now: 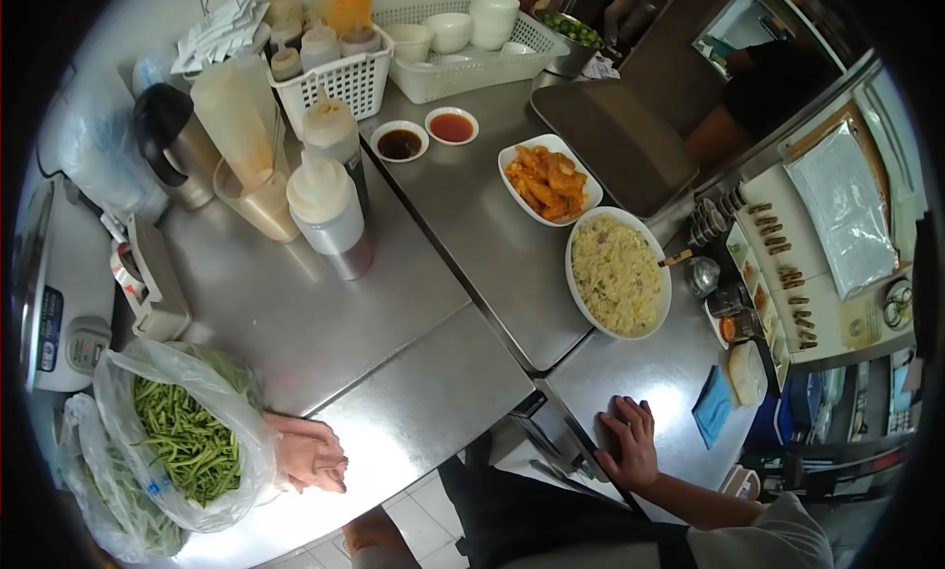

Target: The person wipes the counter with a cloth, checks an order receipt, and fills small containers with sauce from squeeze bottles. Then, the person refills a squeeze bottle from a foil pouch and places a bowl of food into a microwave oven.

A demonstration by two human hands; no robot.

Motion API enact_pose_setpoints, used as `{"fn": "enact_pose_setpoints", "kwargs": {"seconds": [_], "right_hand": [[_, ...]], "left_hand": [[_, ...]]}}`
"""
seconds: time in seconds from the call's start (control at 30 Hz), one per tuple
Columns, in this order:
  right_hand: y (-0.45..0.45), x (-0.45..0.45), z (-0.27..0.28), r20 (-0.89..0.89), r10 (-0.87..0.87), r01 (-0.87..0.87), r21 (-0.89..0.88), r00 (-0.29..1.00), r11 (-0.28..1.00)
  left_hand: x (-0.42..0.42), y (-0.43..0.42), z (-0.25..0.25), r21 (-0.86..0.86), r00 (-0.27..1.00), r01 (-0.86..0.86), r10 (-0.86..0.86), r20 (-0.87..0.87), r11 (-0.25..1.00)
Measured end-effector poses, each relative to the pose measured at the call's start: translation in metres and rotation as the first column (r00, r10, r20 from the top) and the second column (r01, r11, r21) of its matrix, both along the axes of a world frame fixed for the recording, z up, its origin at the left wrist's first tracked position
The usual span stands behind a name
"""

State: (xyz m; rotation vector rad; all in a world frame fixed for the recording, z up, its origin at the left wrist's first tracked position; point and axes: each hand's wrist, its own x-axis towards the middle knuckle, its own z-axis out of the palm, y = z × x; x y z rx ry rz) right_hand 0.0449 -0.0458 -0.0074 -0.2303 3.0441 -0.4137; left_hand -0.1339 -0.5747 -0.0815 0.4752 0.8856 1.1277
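Note:
My right hand [632, 441] lies on the steel counter with its fingers spread, holding nothing. A folded blue cloth [713, 407] is to its right. Further back sit a large white oval dish of fried rice [617, 274] and a smaller square dish of orange-sauced fried pieces [547, 182]. Of my left arm, only a short stretch of forearm [372, 530] shows below the counter's front edge; the hand itself is hidden. Nearest that arm on the counter are a crumpled pinkish cloth [305, 453] and an open plastic bag [258, 471] of green chillies [192, 441].
Squeeze bottles [330, 215], a pitcher [251, 190] and a thermal jug [177, 141] stand at the back left. Two sauce bowls [452, 127] sit near white baskets [335, 85]. A brown tray [615, 136] is behind the dishes; a condiment rack [753, 284] lines the right.

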Motion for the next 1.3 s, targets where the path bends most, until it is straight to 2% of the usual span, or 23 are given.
{"fn": "enact_pose_setpoints", "kwargs": {"seconds": [0.03, 0.13, 0.3, 0.37, 0.4, 0.43, 0.73, 1.3], "right_hand": [[0.0, 0.0, -0.001, 0.002, -0.001, 0.001, 0.003, 1.0, 1.0], [0.001, -0.002, -0.003, -0.009, 0.004, -0.004, 0.01, 1.0, 1.0], [0.003, 0.0, -0.005, -0.009, -0.001, 0.001, 0.016, 1.0, 1.0], [0.005, 0.0, -0.005, 0.012, 0.006, -0.006, 0.027, 1.0, 1.0], [0.006, 0.001, -0.005, 0.028, 0.006, -0.006, 0.034, 1.0, 0.999], [0.007, 0.003, -0.005, 0.024, -0.001, 0.0, 0.033, 1.0, 0.999], [0.007, -0.005, 0.001, 0.029, -0.02, 0.02, -0.012, 0.999, 1.0], [0.011, -0.004, -0.004, 0.024, -0.019, 0.02, -0.036, 1.0, 0.999]], "left_hand": [[0.001, -0.003, -0.004, 0.07, 0.996, -0.053, 0.048, 0.069, 0.996], [-0.001, -0.005, -0.01, 0.014, 0.99, -0.016, 0.014, 0.141, 1.0], [0.0, 0.002, 0.021, -0.088, 1.0, -0.023, 0.022, -0.012, 0.996], [-0.002, 0.005, 0.035, -0.127, 0.999, -0.028, 0.023, -0.041, 0.992], [0.0, 0.0, 0.02, -0.108, 1.0, -0.025, 0.026, 0.004, 0.994], [0.004, -0.003, 0.005, -0.098, 0.987, 0.056, -0.07, -0.142, 0.994], [-0.014, 0.014, 0.011, -0.184, 0.987, 0.062, -0.087, -0.132, 0.981], [-0.006, 0.021, 0.005, -0.179, 0.991, 0.015, -0.038, -0.125, 0.984]]}}
